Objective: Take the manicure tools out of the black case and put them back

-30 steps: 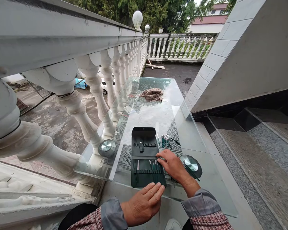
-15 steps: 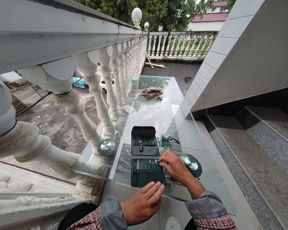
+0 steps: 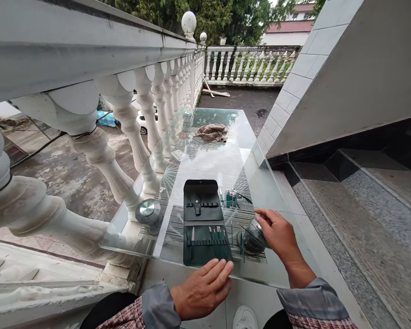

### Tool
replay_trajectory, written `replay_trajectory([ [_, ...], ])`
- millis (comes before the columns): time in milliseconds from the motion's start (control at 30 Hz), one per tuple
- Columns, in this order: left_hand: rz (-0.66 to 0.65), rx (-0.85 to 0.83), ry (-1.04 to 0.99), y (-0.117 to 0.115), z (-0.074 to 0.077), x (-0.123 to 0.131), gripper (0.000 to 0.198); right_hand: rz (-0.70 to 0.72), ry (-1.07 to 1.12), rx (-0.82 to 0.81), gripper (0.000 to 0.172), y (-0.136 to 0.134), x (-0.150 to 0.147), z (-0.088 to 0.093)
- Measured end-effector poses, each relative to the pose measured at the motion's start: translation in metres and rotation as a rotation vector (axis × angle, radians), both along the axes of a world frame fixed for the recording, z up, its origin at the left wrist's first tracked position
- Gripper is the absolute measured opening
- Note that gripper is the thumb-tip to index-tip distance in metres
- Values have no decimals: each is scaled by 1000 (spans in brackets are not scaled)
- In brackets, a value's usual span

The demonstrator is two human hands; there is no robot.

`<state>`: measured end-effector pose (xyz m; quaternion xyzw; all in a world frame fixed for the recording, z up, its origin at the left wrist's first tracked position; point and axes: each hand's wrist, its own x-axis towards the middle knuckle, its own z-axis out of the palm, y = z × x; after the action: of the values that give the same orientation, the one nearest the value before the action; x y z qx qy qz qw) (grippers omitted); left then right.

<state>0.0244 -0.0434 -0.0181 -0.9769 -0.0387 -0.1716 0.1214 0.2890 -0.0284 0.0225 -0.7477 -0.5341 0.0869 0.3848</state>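
A dark green manicure case (image 3: 202, 214) lies unfolded on the glass table. Several slim metal tools (image 3: 216, 234) stand in the loops of its lower half; the upper half has loops and a snapped strap. My left hand (image 3: 203, 289) rests with outstretched fingers at the case's lower right edge. Above the right table support (image 3: 253, 240), my right hand (image 3: 279, 235) has its fingers slightly bent and apart, with nothing visible in them. Loose thin green tools (image 3: 242, 246) lie just left of it. Green-handled nail clippers (image 3: 230, 198) sit beyond, beside the case.
A crumpled brown cloth (image 3: 211, 132) lies at the table's far end. Another round metal-topped support (image 3: 149, 211) stands at the left. A white balustrade (image 3: 106, 151) runs along the left side; stone steps (image 3: 342, 210) rise at the right.
My right hand has left the tools in the case and moved right, over the table support. Another slim tool now shows in the case's right loops. The left hand stays at the case edge.
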Motion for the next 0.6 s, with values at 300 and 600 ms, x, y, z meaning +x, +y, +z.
replay_trajectory([
  [300, 9, -24, 8, -1, -1, 5, 24, -55, -29, -104, 27, -31, 18, 2],
  [600, 144, -185, -57, -9, -3, 16, 10, 5, -109, -103, 27, -48, 14, 4],
])
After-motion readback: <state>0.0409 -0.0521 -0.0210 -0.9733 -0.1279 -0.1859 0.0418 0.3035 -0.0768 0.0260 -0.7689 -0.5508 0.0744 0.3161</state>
